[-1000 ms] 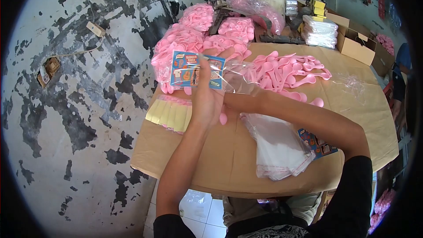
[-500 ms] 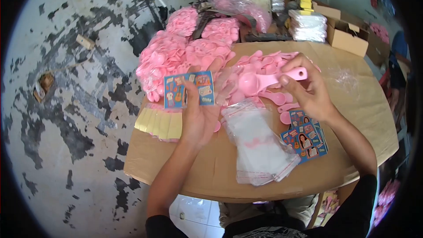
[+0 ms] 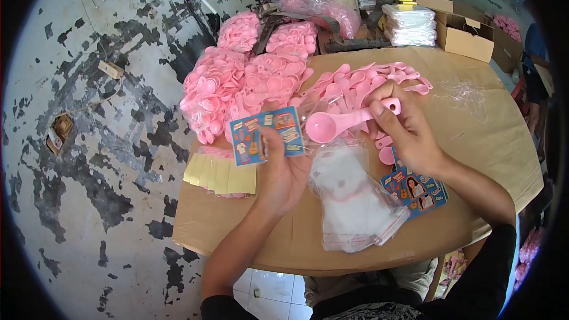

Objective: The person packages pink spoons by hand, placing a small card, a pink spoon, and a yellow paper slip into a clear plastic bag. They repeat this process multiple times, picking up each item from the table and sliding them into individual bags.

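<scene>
My left hand (image 3: pixel 284 178) is closed on a blue sticker card (image 3: pixel 242 133) printed with small pictures, its thumb pressed across the front. Beside that card, clear plastic film shows near the fingers; its edges are hard to make out. A pink measuring spoon (image 3: pixel 323 128) is pinched by its handle in my right hand (image 3: pixel 412 136), bowl pointing left, close to the left fingertips. Below both hands lies a stack of clear plastic bags (image 3: pixel 349 207). More blue cards (image 3: pixel 424 195) lie under my right wrist. Loose pink spoons (image 3: pixel 347 86) spread behind the hands.
Bulging bags of pink spoons (image 3: pixel 213 83) crowd the table's left back. Pale yellow strips (image 3: pixel 219 173) lie at the left edge. Stacked clear packs (image 3: pixel 410 26) and a cardboard box (image 3: pixel 468 44) stand at the back right. Another person (image 3: pixel 536 71) is at far right.
Both hands have shifted slightly; the card is now tilted and farther right. The spoon has moved left and down, with its bowl now nearer the card.
</scene>
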A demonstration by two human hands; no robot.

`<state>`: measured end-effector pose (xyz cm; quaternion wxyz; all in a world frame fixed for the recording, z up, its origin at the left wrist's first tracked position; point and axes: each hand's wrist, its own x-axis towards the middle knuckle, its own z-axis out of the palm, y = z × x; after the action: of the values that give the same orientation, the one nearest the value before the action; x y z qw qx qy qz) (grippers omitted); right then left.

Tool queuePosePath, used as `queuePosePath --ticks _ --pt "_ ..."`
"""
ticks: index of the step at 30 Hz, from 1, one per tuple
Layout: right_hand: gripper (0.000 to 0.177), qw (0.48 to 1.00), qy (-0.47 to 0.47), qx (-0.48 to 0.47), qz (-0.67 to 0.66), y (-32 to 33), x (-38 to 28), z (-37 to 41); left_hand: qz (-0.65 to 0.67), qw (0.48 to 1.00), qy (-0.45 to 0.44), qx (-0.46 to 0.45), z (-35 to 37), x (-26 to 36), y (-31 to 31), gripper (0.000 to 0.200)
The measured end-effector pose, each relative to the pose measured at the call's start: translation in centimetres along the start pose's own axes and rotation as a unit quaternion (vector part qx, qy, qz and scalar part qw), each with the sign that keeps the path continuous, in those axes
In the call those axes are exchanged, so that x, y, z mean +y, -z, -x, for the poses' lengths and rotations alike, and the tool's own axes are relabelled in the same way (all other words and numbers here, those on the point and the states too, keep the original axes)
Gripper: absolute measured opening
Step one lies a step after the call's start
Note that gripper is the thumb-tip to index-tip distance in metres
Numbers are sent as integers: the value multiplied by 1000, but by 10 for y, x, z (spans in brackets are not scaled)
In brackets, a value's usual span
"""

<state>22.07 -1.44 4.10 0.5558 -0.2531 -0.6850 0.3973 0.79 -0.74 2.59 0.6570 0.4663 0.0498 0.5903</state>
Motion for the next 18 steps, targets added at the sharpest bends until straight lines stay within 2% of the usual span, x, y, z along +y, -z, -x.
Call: queuePosePath --ticks 2,5,6,8,9,10,11,12,14,16,18 --pt "17 1000 -3 -22 9 -6 -3 5 -13 1000 21 16 4 -6 -6 51" --pt "23 994 1 -71 83 -16 -9 13 -66 996 59 7 4 -15 -7 66" --pt "23 994 -39 -83 56 -18 -19 14 -62 995 73 -19 6 -17 -6 65" --pt "20 994 -14 -57 90 -14 -25 9 -56 991 104 -70 9 -20 -1 64" --pt "18 993 -3 -45 107 -11 -28 5 -20 992 106 -69 9 -22 2 65" --pt "12 997 -7 -30 66 -3 -36 0 17 992 108 -66 10 -24 7 67" --pt "8 995 9 -1 96 6 -49 -4 55 991 107 -63 11 -25 9 69" --pt "6 991 25 26 125 16 -64 -7 21 994 98 -43 10 -24 10 69" --pt "9 933 -4 0 359 39 -100 -6 -41 996 78 3 5 -17 14 68" --pt "10 890 55 -54 449 54 -105 -2 -158 987 36 -19 -4 -12 17 66" --pt "10 906 36 -31 420 57 -118 2 -267 963 14 -13 -7 -11 14 65"
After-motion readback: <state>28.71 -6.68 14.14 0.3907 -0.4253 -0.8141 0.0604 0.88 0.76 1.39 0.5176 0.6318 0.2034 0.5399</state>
